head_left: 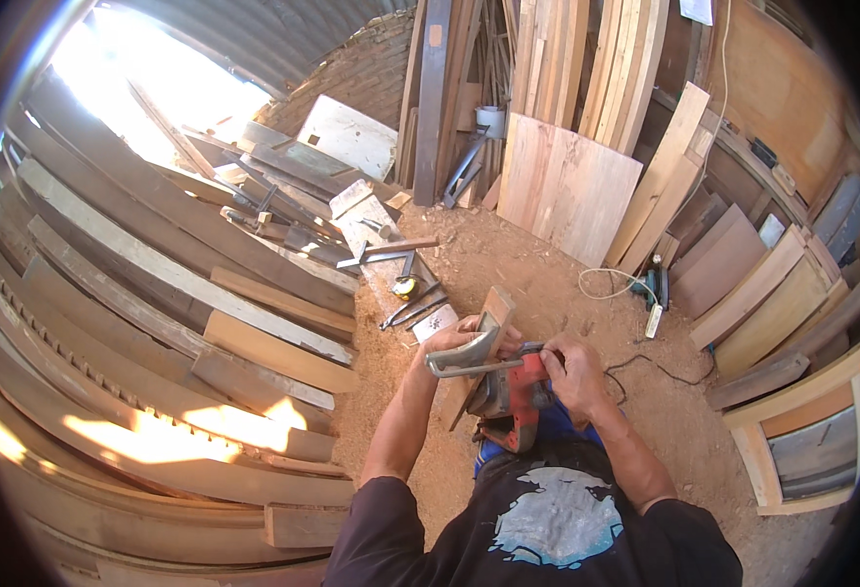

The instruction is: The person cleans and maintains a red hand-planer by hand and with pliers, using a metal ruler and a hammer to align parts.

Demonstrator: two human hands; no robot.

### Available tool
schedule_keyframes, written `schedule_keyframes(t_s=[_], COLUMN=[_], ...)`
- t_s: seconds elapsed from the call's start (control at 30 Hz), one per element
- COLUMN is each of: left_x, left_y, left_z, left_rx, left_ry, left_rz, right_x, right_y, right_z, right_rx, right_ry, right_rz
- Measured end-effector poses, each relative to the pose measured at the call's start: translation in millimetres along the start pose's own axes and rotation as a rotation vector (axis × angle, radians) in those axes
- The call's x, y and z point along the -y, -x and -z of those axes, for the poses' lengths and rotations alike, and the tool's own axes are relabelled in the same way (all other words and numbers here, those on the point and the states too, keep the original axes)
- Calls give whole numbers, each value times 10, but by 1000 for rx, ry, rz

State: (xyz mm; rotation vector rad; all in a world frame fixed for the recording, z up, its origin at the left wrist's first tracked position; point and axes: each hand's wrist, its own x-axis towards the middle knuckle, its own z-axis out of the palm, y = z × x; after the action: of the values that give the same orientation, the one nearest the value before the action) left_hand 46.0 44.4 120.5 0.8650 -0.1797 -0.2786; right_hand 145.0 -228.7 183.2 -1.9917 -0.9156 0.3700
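Note:
In front of my lap is a red and black power tool (526, 403) with a curved grey metal part (461, 358) reaching out to its left. Its exact kind is hard to make out. A short wooden piece (494, 315) stands tilted against it on the far side. My left hand (452, 337) is closed around this wood, partly hidden behind the grey part. At the tool's upper right, my right hand (574, 376) has its fingers closed on the red body. Its fingertips are partly covered.
Long planks (146, 264) are stacked along the left. Ahead, a narrow board (369, 235) carries hand tools and a yellow tape measure (405, 287). Upright boards (567, 186) lean at the back. A green power tool (655, 284) with a cord and a wooden frame (760, 460) are at right. Sawdust covers the floor.

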Motion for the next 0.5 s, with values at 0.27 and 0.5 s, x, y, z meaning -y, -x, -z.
schedule_keyframes(t_s=[0.27,0.5], left_x=[-36,-182], left_y=[24,2], left_z=[-8,-331], left_rx=[-2,-147], left_ry=[-43,-53], left_rz=[-14,16], right_x=[-60,-352], right_y=[-35,-283], right_z=[139,38], right_rx=[101,216], right_ry=[-46,49], right_rz=[79,420])
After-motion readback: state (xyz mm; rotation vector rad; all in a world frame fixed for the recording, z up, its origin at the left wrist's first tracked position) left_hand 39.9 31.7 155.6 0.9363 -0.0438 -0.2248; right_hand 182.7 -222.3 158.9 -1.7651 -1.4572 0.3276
